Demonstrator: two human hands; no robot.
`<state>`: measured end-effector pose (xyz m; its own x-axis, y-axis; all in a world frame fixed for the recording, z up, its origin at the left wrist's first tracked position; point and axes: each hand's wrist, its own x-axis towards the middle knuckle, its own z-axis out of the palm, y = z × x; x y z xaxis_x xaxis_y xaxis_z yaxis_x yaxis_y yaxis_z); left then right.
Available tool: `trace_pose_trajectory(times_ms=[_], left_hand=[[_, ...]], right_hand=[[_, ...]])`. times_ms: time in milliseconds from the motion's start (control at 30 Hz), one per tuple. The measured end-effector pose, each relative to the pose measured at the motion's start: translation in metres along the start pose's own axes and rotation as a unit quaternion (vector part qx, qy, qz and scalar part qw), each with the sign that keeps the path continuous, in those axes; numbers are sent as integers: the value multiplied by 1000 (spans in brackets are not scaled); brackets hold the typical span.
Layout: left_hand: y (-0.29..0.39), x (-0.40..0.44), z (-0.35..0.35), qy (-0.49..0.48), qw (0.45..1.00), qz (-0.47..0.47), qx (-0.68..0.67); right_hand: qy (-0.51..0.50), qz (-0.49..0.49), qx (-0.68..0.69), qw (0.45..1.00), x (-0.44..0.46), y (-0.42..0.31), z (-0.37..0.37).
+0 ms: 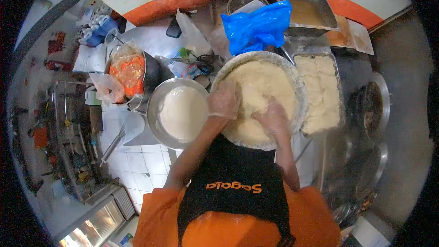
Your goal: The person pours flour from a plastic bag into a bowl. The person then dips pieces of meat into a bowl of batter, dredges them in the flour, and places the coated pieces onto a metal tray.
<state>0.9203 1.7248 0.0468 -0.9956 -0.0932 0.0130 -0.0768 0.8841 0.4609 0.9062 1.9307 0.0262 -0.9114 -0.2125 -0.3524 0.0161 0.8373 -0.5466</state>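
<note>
A large round basin [299, 110] holds a pale yellow crumb or flour-like coating [263, 75]. My left hand [224, 99] is at its left side, blurred and dusted with pale coating; its fingers are turned away, so I cannot see whether anything is in them. Inside the basin, my right hand [275, 118] touches the coating with thumb and fingers apart, and no held object shows. Just left of the basin stands a metal bowl [153, 126] of white batter [183, 113]. To the right lies a rectangular tray [340, 96] filled with pale coated pieces [318, 89].
A blue plastic bag [258, 25] lies behind the basin, beside a deep steel pan [331, 20]. Far left is a dark pot [152, 71] with orange food in plastic [128, 75]. A whisk [113, 144] rests near the table edge. Round pans [384, 105] stand far right.
</note>
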Motion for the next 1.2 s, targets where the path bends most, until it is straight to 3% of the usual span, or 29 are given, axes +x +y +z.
trace_pose_trajectory(times_ms=[67,133,167,200,233,267,333,367,433,467,533,567,600,633,667,733,767,800,833,867,933,967,1033,1067,1100,1133,1167,1200], left_hand=[[-21,11,29,38,998,15,39],[-38,22,50,269,938,217,25],[-39,18,53,268,939,212,23],[-30,16,38,127,988,92,-14],[-27,18,29,-15,998,-28,-49],[-28,16,27,-14,998,-28,-49],[-27,7,25,81,993,16,-81],[-26,5,27,82,993,17,-82],[-25,0,34,120,963,212,-114],[-23,-9,39,115,965,205,-117],[-19,-13,43,39,963,239,116],[-18,-17,42,38,963,241,116],[-15,-23,39,39,963,226,142],[-13,-26,37,41,962,210,168],[-11,-29,36,41,962,211,167],[-7,-26,32,-72,973,148,162],[-6,-24,29,-74,972,152,163],[0,-14,15,-149,981,77,102],[5,-5,9,-218,975,-2,39],[-5,-8,14,-219,975,-1,38],[-28,-19,21,-65,988,56,-126],[-29,-24,22,-73,988,58,-125],[-19,-11,2,68,990,30,-118],[-21,-13,2,65,990,36,-117],[-26,-21,3,5,954,-26,-297],[-34,-19,6,-52,880,-83,-464],[-47,-11,22,-49,881,-76,-465],[-65,-10,48,-46,792,-84,-602]], right_hand=[[-22,-10,-34,999,10,6,16],[25,-24,-9,999,19,10,31],[21,-23,-13,999,17,12,34],[57,-57,49,996,14,10,35],[97,-93,112,985,16,6,35],[97,-93,113,984,17,3,34],[-63,-43,62,995,17,-13,25],[-62,-43,61,995,15,-19,19],[-52,45,18,997,4,-53,-12],[-60,49,16,997,0,-51,-11],[60,-130,-10,990,3,-49,-11],[62,-129,-9,990,9,-46,-4],[148,-258,-220,929,18,-37,10],[223,-368,-417,801,25,-27,23],[222,-367,-418,801,23,-14,33],[180,-356,-264,878,17,-2,31],[182,-352,-263,880,14,7,28],[53,-227,-210,949,8,-6,3],[-77,-98,-151,981,10,-15,-15],[-76,-96,-151,981,11,-18,-19],[102,-35,11,994,14,-26,-17],[100,-28,15,994,17,-26,-8],[-9,34,18,999,35,-29,4],[-5,37,21,999,36,-29,5],[-6,54,184,981,32,-29,5],[-1,62,340,938,34,-31,4],[4,57,340,939,37,-31,0],[27,49,372,926,34,-26,-3]])
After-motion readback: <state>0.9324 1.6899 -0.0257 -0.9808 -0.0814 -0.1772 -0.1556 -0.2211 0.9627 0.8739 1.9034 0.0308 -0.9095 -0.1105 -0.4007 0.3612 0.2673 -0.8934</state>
